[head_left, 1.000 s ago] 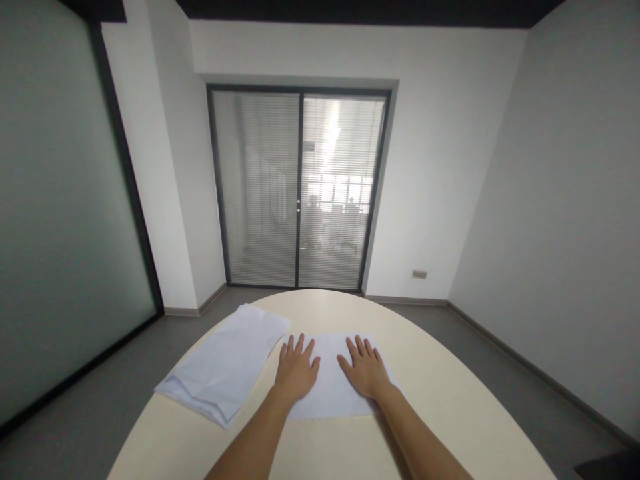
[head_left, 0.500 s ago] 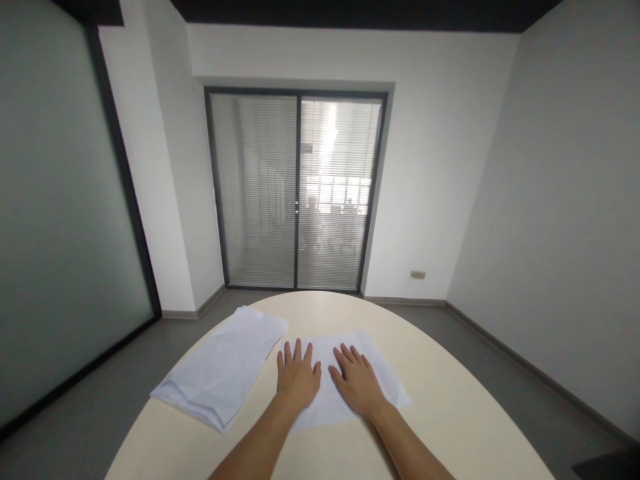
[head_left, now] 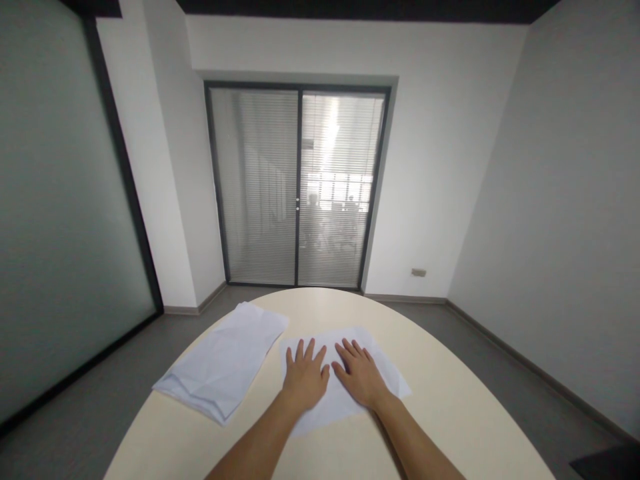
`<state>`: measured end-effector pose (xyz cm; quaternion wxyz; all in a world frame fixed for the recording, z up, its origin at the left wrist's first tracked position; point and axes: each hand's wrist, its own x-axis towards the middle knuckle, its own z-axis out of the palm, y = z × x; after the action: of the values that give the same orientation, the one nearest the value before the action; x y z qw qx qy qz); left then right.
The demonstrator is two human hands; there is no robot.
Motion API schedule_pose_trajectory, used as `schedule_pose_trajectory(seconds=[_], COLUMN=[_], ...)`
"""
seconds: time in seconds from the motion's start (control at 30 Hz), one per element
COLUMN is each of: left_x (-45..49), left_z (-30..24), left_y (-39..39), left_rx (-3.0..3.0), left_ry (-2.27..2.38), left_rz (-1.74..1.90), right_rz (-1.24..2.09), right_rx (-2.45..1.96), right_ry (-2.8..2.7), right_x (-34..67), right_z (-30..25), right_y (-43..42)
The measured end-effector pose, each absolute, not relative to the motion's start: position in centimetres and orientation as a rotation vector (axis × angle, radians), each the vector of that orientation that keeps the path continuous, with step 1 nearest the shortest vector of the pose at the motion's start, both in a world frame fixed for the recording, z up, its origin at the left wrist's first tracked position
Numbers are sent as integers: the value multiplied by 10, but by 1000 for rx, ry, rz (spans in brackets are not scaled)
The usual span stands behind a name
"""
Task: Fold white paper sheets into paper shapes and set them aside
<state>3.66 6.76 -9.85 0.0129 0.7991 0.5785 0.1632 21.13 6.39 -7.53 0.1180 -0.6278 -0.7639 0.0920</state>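
A single white sheet of paper [head_left: 386, 375] lies slightly turned on a cream oval table [head_left: 450, 413]. My left hand [head_left: 303, 378] rests flat on the sheet's left half, fingers stretched out. My right hand [head_left: 358, 372] lies flat just beside it on the sheet's middle, fingers spread and pointing away from me. The two hands almost touch at the thumbs. To the left of the sheet sits a stack of white creased papers [head_left: 225, 363], apart from both hands.
Beyond the table's far rim are grey floor, a sliding glass door with blinds [head_left: 299, 187], a frosted glass wall [head_left: 55, 213] on the left and white walls on the right. A dark object [head_left: 607, 463] shows at the lower right corner.
The sheet has rotated a little under my hands, its right corner swinging out. My two hands have come closer together, the right hand sliding left.
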Motion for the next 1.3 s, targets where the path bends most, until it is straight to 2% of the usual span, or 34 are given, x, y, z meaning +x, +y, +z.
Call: schedule_pose_trajectory(seconds=[0.43, 0.6, 0.77, 0.97, 1.13, 1.3], left_x=[31, 20, 0, -9, -5, 8], left_z=[-90, -78, -74, -87, -92, -77], left_y=[69, 81, 103, 121, 123, 103], left_rx=[2442, 2343, 1883, 1693, 1777, 2336], left_ry=[1816, 1837, 1944, 1920, 1889, 1656], left_rz=[502, 711, 1020, 1129, 1158, 1081], right_rz=[303, 336, 350, 343, 349, 398], right_rx=[-1797, -1762, -1764, -1753, -1717, -1549], right_ry=[-2222, -2227, -2234, -2238, -2256, -2354], right_x=[213, 214, 216, 228, 231, 238], right_z=[-75, -73, -72, -75, -77, -75], right_y=[63, 62, 61, 62, 64, 63])
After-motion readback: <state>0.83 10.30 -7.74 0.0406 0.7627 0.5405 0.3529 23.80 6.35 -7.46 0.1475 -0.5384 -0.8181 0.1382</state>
